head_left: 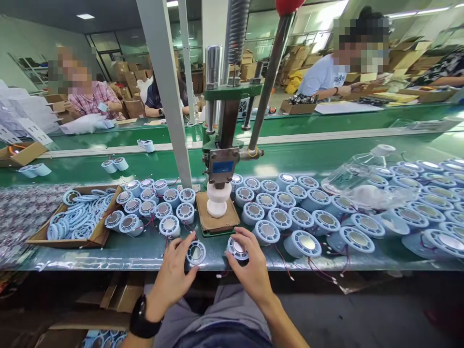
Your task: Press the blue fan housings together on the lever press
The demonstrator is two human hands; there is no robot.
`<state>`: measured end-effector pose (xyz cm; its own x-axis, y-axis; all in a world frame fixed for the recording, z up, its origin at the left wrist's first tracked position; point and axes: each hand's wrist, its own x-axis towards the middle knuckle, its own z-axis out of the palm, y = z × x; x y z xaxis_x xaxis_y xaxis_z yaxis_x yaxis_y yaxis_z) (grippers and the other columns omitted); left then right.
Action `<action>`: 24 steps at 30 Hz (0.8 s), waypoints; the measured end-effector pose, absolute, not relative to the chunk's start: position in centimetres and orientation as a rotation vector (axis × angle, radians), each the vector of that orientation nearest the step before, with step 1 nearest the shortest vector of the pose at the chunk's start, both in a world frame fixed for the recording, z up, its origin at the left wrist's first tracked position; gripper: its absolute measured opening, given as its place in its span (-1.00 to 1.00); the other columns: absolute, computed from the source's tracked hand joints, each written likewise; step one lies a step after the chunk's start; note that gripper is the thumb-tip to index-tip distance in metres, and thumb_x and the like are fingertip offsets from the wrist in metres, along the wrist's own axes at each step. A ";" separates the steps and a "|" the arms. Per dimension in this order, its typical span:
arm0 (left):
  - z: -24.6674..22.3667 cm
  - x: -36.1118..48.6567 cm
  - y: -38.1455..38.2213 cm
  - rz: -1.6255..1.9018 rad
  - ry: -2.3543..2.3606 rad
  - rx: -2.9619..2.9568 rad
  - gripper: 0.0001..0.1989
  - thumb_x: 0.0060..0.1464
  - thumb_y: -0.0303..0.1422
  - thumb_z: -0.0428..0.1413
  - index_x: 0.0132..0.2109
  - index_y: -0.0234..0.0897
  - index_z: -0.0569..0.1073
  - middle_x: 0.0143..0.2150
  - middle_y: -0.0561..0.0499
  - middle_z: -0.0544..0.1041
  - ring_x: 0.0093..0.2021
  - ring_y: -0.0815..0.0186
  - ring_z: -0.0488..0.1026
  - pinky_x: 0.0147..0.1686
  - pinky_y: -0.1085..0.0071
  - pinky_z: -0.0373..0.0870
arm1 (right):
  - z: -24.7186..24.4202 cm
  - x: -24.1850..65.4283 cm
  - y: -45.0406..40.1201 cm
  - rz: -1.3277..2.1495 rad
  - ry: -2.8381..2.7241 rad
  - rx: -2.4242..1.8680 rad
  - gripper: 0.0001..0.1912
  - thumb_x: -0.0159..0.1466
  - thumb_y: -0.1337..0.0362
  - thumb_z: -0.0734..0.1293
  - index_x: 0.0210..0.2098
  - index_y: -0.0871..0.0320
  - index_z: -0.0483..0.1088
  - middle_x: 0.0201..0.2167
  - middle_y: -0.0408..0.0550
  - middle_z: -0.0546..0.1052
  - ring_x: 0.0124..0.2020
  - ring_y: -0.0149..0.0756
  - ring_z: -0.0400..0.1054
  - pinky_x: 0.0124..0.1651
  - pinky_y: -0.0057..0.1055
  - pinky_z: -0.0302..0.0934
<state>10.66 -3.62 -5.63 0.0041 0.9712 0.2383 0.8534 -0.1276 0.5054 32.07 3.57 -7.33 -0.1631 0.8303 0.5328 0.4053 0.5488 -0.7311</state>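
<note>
My left hand (pixel 176 268), with a black band on its wrist, curves its thumb and fingers around a light-blue slotted ring piece (pixel 196 253) at the bench's front edge. My right hand (pixel 253 264) grips a light-blue round housing (pixel 238 249) with a silver disc on top, thumb on one side and fingers over the other. Just beyond both hands stands a green hand press (pixel 222 162). Its white pressing head (pixel 219 192) sits over a white round seat (pixel 216 208) on a brown-topped base (pixel 217 220).
Several blue housings with thin wires stand left (pixel 147 208) and right (pixel 279 218) of the press. A cardboard box (pixel 103 227) holds loose blue rings. A clear plastic bottle (pixel 348 169) lies among the right-hand housings. People sit across the green conveyor (pixel 290 150).
</note>
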 end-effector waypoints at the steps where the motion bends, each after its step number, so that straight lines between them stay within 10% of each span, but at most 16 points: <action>1: -5.6 10.6 -3.7 0.793 1.882 2.090 -0.20 0.07 -0.51 0.12 0.41 -0.14 0.03 0.30 -0.13 0.32 0.24 0.05 0.26 0.21 0.03 0.29 | -7.2 32.3 3.6 0.548 -1.798 -1.006 -0.70 0.27 0.31 0.33 0.00 0.09 0.36 0.11 0.09 0.38 0.12 -0.15 0.35 0.10 -0.21 0.33; 16: -6.7 11.5 -3.6 1.034 2.076 2.014 -0.42 0.17 -0.31 0.16 0.30 -0.23 0.22 0.17 -0.18 0.46 0.15 0.00 0.41 0.13 0.01 0.37 | -7.5 33.4 2.8 0.526 -1.793 -1.138 -0.50 0.21 0.28 0.39 0.13 0.12 0.29 0.04 0.04 0.48 0.05 -0.17 0.43 0.10 -0.26 0.39; 24: -3.0 13.5 -4.9 1.152 1.901 2.107 -0.25 0.23 -0.29 0.12 0.44 -0.17 -0.05 0.16 -0.16 0.49 0.11 0.13 0.48 0.08 0.19 0.46 | -7.7 29.7 1.4 0.732 -1.871 -0.959 -0.36 0.12 0.46 0.33 0.20 0.14 0.27 0.09 0.04 0.49 0.11 -0.20 0.44 0.16 -0.32 0.39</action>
